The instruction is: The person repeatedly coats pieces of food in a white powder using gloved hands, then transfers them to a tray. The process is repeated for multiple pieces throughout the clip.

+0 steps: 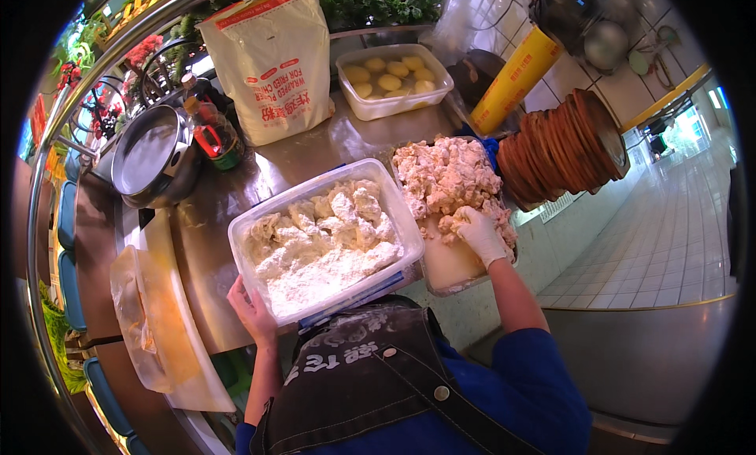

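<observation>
A translucent plastic box (237, 237) holds loose white flour (313, 278) along its near side and flour-coated pieces (348, 210) along its far side. My bare left hand (253, 307) grips the box at its near left corner. To the right lies a shallow tray (446, 266), heaped with floured, raw-looking meat pieces (449, 174); the tray's near left part shows bare bottom. My right hand (481, 236), in a thin whitish glove, reaches into the near right of that heap. Its fingertips are closed around a meat piece (452, 224) and partly hide it.
Behind the box stand a large powder bag (274, 71) and a tub (396, 103) of peeled potatoes in liquid. Metal pans (153, 153) and bottles (215, 133) stand left, beyond a white board (177, 313). A yellow roll (517, 80) and stacked brown discs (564, 150) are at right.
</observation>
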